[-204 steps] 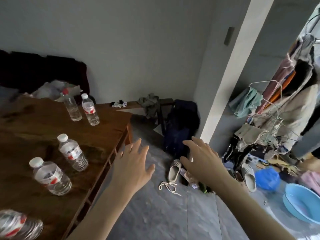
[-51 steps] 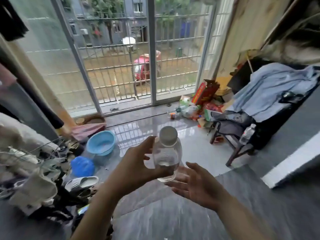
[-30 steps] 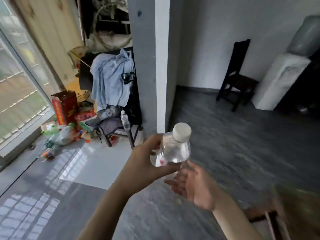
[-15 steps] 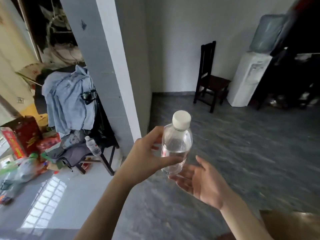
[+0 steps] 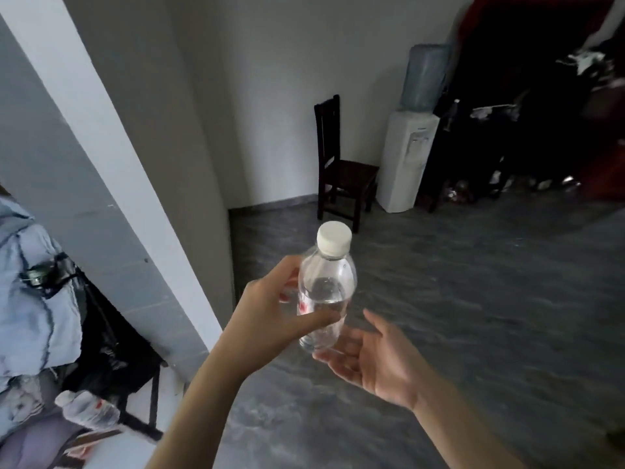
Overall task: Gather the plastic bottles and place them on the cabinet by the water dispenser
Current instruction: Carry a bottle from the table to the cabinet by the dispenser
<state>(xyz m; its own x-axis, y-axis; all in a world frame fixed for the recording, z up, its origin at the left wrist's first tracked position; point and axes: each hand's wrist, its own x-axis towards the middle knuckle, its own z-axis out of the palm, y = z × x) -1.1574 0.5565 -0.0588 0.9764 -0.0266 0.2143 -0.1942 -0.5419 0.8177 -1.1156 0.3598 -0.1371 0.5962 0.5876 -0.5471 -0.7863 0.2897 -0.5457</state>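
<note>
My left hand (image 5: pixel 270 316) grips a clear plastic bottle (image 5: pixel 326 286) with a white cap and a red label, held upright in front of me. Just under the bottle's base, my right hand (image 5: pixel 375 360) lies palm up with relaxed fingers. A white water dispenser (image 5: pixel 407 157) with a blue jug on top stands against the far wall. Right of it is a dark cabinet (image 5: pixel 490 137) with small items on it. Another plastic bottle (image 5: pixel 89 412) lies on a chair at the lower left.
A dark wooden chair (image 5: pixel 341 167) stands left of the dispenser. A white pillar (image 5: pixel 111 170) rises at my left, with a chair draped in blue clothing (image 5: pixel 30 299) beside it. Grey tiled floor (image 5: pixel 490 316) stretches toward the dispenser.
The view has swung from the table to the window and round to the dispenser corner, which is now nearer. My left hand took a bottle and still carries it above my right palm.
</note>
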